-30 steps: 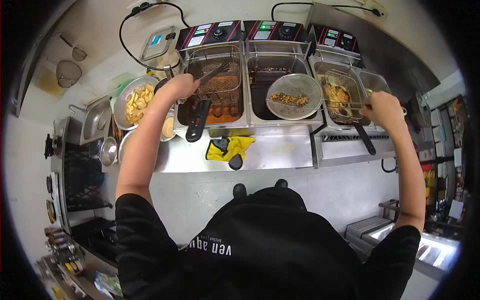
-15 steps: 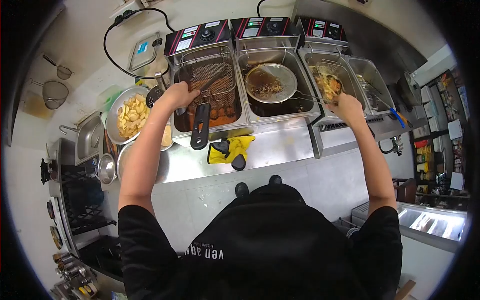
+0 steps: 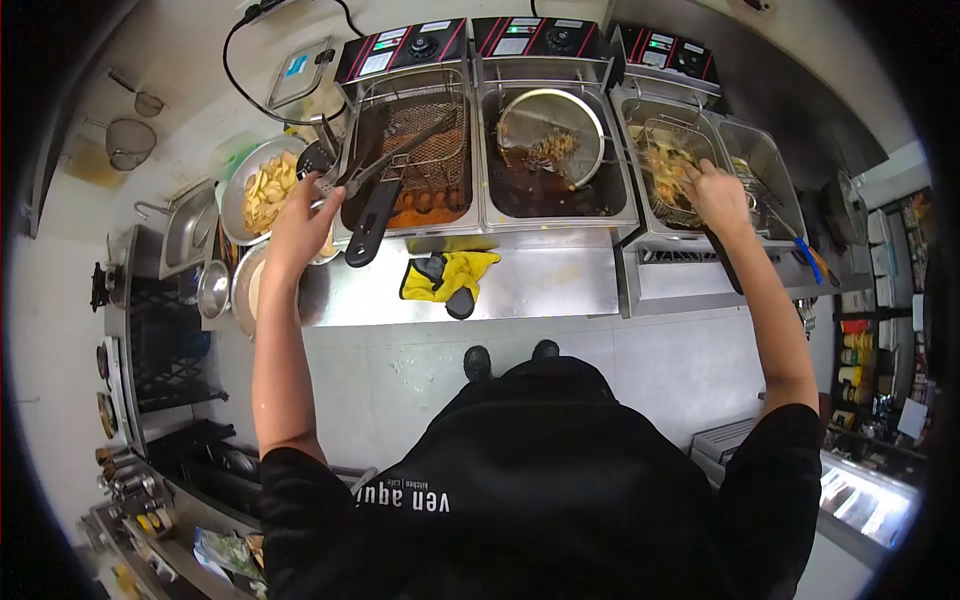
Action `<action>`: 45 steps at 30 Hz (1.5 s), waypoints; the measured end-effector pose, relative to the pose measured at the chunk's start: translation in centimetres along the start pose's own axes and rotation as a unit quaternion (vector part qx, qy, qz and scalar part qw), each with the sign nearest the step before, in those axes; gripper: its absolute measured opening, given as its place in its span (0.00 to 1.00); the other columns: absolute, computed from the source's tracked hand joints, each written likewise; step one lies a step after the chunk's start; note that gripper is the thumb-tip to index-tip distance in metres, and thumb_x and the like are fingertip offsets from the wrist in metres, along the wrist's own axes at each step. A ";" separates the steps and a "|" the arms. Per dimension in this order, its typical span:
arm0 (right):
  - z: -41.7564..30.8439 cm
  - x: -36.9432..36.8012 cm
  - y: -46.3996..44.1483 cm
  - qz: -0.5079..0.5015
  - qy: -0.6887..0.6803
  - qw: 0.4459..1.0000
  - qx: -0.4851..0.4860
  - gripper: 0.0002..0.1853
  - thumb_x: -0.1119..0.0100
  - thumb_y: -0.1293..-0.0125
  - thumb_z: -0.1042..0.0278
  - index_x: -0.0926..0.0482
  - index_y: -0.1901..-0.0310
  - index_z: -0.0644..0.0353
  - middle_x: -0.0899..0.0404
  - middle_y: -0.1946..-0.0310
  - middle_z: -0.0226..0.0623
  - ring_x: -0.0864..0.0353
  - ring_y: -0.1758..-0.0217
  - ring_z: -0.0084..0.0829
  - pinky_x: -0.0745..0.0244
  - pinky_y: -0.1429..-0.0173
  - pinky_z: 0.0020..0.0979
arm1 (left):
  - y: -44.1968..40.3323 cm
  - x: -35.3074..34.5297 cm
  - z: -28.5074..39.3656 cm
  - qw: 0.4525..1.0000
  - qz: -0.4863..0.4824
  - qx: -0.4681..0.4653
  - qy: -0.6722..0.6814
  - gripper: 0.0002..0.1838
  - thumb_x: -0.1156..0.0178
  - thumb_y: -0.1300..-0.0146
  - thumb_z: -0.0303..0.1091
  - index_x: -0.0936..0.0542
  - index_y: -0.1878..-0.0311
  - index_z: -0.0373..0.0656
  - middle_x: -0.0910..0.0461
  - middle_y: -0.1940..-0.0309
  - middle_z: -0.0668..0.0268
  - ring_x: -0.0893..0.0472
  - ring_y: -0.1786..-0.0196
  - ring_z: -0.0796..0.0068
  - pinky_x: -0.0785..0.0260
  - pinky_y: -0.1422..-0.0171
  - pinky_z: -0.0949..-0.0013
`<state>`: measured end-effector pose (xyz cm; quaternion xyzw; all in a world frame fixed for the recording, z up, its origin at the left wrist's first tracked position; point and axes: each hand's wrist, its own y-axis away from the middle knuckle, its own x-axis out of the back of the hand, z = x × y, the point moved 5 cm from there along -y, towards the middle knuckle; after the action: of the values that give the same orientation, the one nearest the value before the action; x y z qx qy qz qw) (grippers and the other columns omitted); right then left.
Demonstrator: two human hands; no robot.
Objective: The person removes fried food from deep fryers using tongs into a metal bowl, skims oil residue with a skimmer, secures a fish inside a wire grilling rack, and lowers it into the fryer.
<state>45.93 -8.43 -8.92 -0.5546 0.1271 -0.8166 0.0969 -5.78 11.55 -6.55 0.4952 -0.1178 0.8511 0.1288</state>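
Note:
My left hand [image 3: 297, 225] is closed on the near end of a pair of tongs [image 3: 398, 152], whose dark arms reach over the left fryer's wire basket [image 3: 425, 105]. That basket sits in brown oil, its black handle [image 3: 374, 222] pointing toward me. My right hand [image 3: 720, 200] is closed on the thin wire handle of a round mesh strainer [image 3: 552, 138]. Tilted over the middle fryer [image 3: 560, 208], the strainer has brown fried bits on its mesh. Just left of my right hand, another wire basket [image 3: 662, 165] holds frying food in the right fryer.
A bowl of cut potatoes [image 3: 268, 195] stands left of the fryers. A yellow and black cloth [image 3: 450, 278] lies on the steel counter [image 3: 550, 285]. Blue-handled tongs [image 3: 808, 260] rest at the right tank. A sink [image 3: 190, 235] is farther left.
The strainer has tipped more steeply and moved slightly. My left hand has shifted left and down, away from the basket handle, with the tongs. The camera view has moved a little.

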 end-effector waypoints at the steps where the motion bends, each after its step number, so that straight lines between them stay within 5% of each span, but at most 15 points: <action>1: 0.3 -0.2 0.1 -0.051 -0.025 0.998 -0.001 0.13 0.38 0.42 0.60 0.17 0.58 0.56 0.22 0.69 0.40 0.18 0.68 0.41 0.23 0.64 0.39 | 1.3 0.4 0.2 0.998 0.029 0.009 0.060 0.37 0.45 0.35 0.57 0.32 0.37 0.31 0.21 0.53 0.46 0.19 0.57 0.60 0.27 0.50 0.62; 5: 2.2 -0.7 0.3 -0.156 -0.104 0.982 -0.006 0.17 0.34 0.46 0.57 0.17 0.55 0.54 0.18 0.68 0.43 0.17 0.64 0.43 0.23 0.58 0.41 | 6.3 -1.2 1.7 0.925 -0.036 0.176 0.335 0.36 0.56 0.30 0.61 0.34 0.35 0.35 0.21 0.54 0.53 0.19 0.61 0.67 0.25 0.58 0.68; 10: 3.3 1.2 0.8 -0.255 -0.161 0.950 -0.078 0.18 0.32 0.47 0.54 0.15 0.58 0.55 0.17 0.69 0.47 0.17 0.60 0.46 0.24 0.53 0.41 | 8.7 -3.1 3.9 0.820 -0.083 0.147 0.547 0.37 0.55 0.29 0.58 0.41 0.32 0.34 0.23 0.53 0.54 0.17 0.63 0.69 0.23 0.62 0.70; 17: 1.1 5.4 0.0 -0.357 -0.245 0.891 -0.137 0.19 0.31 0.49 0.51 0.14 0.64 0.60 0.17 0.69 0.51 0.17 0.62 0.46 0.25 0.53 0.40 | 9.7 -2.9 6.2 0.909 -0.011 0.082 0.409 0.37 0.41 0.33 0.44 0.44 0.30 0.31 0.23 0.52 0.53 0.18 0.63 0.74 0.25 0.64 0.73; 19: 0.4 5.1 -0.6 -0.398 -0.250 0.869 -0.151 0.19 0.31 0.49 0.51 0.14 0.67 0.61 0.17 0.69 0.51 0.17 0.61 0.46 0.25 0.53 0.40 | 10.1 -3.2 6.1 0.911 -0.014 0.087 0.403 0.37 0.39 0.34 0.42 0.43 0.31 0.30 0.25 0.50 0.52 0.19 0.56 0.71 0.26 0.53 0.71; 21: -0.5 3.1 -1.0 -0.422 -0.216 0.869 -0.143 0.20 0.32 0.48 0.51 0.15 0.66 0.62 0.17 0.68 0.53 0.17 0.59 0.48 0.25 0.52 0.41 | 10.7 -1.8 5.6 0.966 0.208 -0.044 0.146 0.34 0.40 0.34 0.41 0.40 0.33 0.30 0.27 0.48 0.51 0.22 0.48 0.65 0.33 0.38 0.66; 25: -2.3 -0.1 -0.8 -0.317 -0.196 0.912 -0.171 0.22 0.32 0.47 0.49 0.16 0.64 0.63 0.18 0.65 0.54 0.17 0.57 0.49 0.25 0.52 0.43 | 13.4 5.0 10.7 0.757 0.154 -0.186 0.607 0.15 0.46 0.31 0.40 0.32 0.52 0.39 0.27 0.58 0.57 0.25 0.43 0.51 0.41 0.33 0.53; 27: -3.0 -0.8 -0.3 -0.286 -0.192 0.915 -0.208 0.23 0.32 0.47 0.48 0.17 0.61 0.62 0.18 0.62 0.55 0.18 0.55 0.49 0.25 0.51 0.45 | 16.2 8.8 16.3 0.627 0.018 -0.315 0.712 0.25 0.34 0.42 0.52 0.31 0.59 0.41 0.33 0.64 0.65 0.28 0.59 0.65 0.51 0.26 0.41; 31: -3.1 0.1 2.0 -0.222 -0.156 0.939 -0.211 0.22 0.34 0.44 0.47 0.17 0.64 0.62 0.18 0.63 0.53 0.18 0.59 0.50 0.24 0.53 0.46 | 19.5 13.1 19.9 0.448 -0.140 -0.412 0.781 0.25 0.26 0.50 0.47 0.28 0.60 0.43 0.27 0.65 0.69 0.22 0.60 0.69 0.56 0.24 0.40; 34: -2.8 0.6 2.5 -0.205 -0.166 0.948 -0.176 0.20 0.36 0.42 0.50 0.18 0.64 0.62 0.18 0.66 0.51 0.17 0.62 0.49 0.23 0.57 0.45 | 20.0 13.7 21.4 0.508 -0.212 -0.316 0.773 0.05 0.41 0.39 0.23 0.21 0.60 0.40 0.20 0.71 0.60 0.16 0.67 0.67 0.26 0.41 0.61; 37: -2.1 1.7 2.0 -0.134 -0.082 0.980 -0.119 0.18 0.38 0.41 0.53 0.19 0.58 0.60 0.19 0.67 0.47 0.17 0.66 0.46 0.23 0.61 0.43 | 20.3 14.4 20.1 0.275 0.056 -0.617 0.735 0.08 0.44 0.34 0.32 0.22 0.54 0.43 0.19 0.68 0.58 0.15 0.58 0.59 0.46 0.27 0.45; 39: -1.2 0.9 1.3 -0.113 -0.047 0.987 -0.099 0.18 0.38 0.41 0.54 0.19 0.55 0.58 0.20 0.68 0.45 0.17 0.67 0.45 0.23 0.63 0.41 | 19.2 14.5 19.9 0.200 -0.160 -0.552 0.793 0.18 0.29 0.46 0.39 0.27 0.61 0.42 0.24 0.64 0.66 0.19 0.56 0.68 0.48 0.26 0.41; 41: -0.3 -0.4 1.1 -0.096 -0.014 0.992 -0.079 0.19 0.38 0.42 0.56 0.20 0.52 0.56 0.21 0.68 0.43 0.17 0.68 0.43 0.23 0.64 0.40 | 18.3 13.3 16.5 0.501 0.049 -0.471 0.724 0.13 0.33 0.43 0.32 0.27 0.61 0.40 0.22 0.65 0.63 0.20 0.51 0.58 0.39 0.33 0.51; 43: -0.3 -1.2 0.4 -0.035 0.035 0.999 -0.011 0.20 0.37 0.43 0.57 0.21 0.49 0.54 0.22 0.68 0.41 0.18 0.67 0.42 0.23 0.65 0.38 | 15.7 10.1 14.8 0.796 0.276 -0.307 0.443 0.10 0.36 0.43 0.25 0.27 0.62 0.38 0.22 0.62 0.61 0.22 0.48 0.58 0.36 0.36 0.57; 45: 0.2 -1.4 0.1 -0.027 0.013 1.000 0.009 0.20 0.37 0.43 0.56 0.20 0.50 0.54 0.22 0.68 0.40 0.18 0.67 0.42 0.23 0.64 0.38 | 12.3 5.3 12.9 0.929 0.234 -0.215 0.187 0.19 0.31 0.46 0.29 0.26 0.52 0.38 0.25 0.54 0.54 0.24 0.45 0.58 0.35 0.38 0.61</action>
<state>46.66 -8.16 -10.09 -0.5466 0.1060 -0.8270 0.0776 -2.01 -3.72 3.41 0.2455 -0.3848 0.8884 0.0489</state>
